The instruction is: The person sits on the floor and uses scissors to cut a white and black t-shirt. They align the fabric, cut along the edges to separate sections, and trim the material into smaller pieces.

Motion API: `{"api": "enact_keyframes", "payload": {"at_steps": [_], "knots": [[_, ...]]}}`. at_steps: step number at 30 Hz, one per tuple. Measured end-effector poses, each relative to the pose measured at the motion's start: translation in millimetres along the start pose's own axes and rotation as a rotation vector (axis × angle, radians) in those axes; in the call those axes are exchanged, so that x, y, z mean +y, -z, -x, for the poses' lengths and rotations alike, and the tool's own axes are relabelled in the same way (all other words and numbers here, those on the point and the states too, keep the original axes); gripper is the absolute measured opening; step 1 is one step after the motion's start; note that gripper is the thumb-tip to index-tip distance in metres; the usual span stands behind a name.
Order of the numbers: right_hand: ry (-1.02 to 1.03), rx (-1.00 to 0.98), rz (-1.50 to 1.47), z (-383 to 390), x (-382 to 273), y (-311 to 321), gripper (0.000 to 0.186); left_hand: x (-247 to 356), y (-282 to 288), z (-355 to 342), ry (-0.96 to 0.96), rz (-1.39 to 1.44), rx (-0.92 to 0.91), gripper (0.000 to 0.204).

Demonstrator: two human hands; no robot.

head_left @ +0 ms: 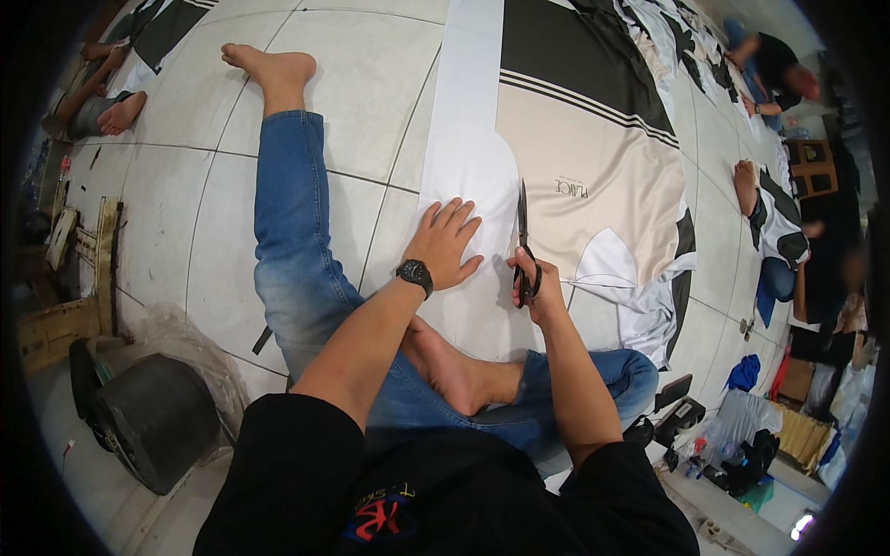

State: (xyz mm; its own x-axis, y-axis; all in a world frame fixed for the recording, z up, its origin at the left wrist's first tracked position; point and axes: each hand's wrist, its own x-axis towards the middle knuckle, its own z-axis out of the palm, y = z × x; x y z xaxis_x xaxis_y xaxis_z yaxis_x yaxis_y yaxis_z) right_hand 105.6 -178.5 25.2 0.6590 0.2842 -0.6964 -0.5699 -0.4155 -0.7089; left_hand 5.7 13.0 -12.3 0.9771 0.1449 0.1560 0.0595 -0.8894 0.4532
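A long white fabric piece (468, 65) lies on the tiled floor, with a cream and black printed panel (584, 111) beside it on the right. My left hand (445, 241) rests flat on the white piece, fingers spread, a black watch on its wrist. My right hand (542, 283) grips black-handled scissors (522, 213), their blades pointing away from me along the border between white and cream fabric. A white curved shape (598, 255) and rumpled white cloth (640, 324) show at the panel's near end.
My jean-clad legs (292, 213) lie around the work. Co-workers (788, 69) sit with fabric at right and upper left. A black rounded object (153, 426) with plastic sheeting is at lower left, wooden pieces (56, 334) at the left edge, bags and blue cloth (742, 371) at right.
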Motion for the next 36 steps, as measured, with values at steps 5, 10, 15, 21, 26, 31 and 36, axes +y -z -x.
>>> {"api": "enact_keyframes", "payload": {"at_steps": [5, 10, 15, 21, 26, 31, 36], "knots": [[0.019, -0.038, 0.034, -16, -11, 5, 0.058, 0, -1, 0, 0.001, 0.005, 0.003, 0.061], [0.014, -0.012, 0.056, -24, -19, 7, 0.055, 0, -1, -1, -0.004, 0.004, 0.01, 0.062], [0.032, -0.037, 0.105, -29, -18, 10, 0.056, -1, 0, -2, 0.003, 0.005, 0.006, 0.062], [0.019, -0.08, 0.095, -36, -34, 17, 0.057, 1, 1, -3, 0.01, 0.009, -0.003, 0.062], [0.032, -0.073, 0.145, -49, -44, 21, 0.057, 0, 1, -3, 0.006, 0.016, -0.004, 0.062], [0.055, -0.112, 0.21, -54, -45, 27, 0.055, 0, 1, -2, 0.001, 0.02, 0.001, 0.062], [0.028, -0.166, 0.225, -58, -59, 35, 0.053, 0, 1, -3, 0.008, 0.022, 0.0, 0.062]]}}
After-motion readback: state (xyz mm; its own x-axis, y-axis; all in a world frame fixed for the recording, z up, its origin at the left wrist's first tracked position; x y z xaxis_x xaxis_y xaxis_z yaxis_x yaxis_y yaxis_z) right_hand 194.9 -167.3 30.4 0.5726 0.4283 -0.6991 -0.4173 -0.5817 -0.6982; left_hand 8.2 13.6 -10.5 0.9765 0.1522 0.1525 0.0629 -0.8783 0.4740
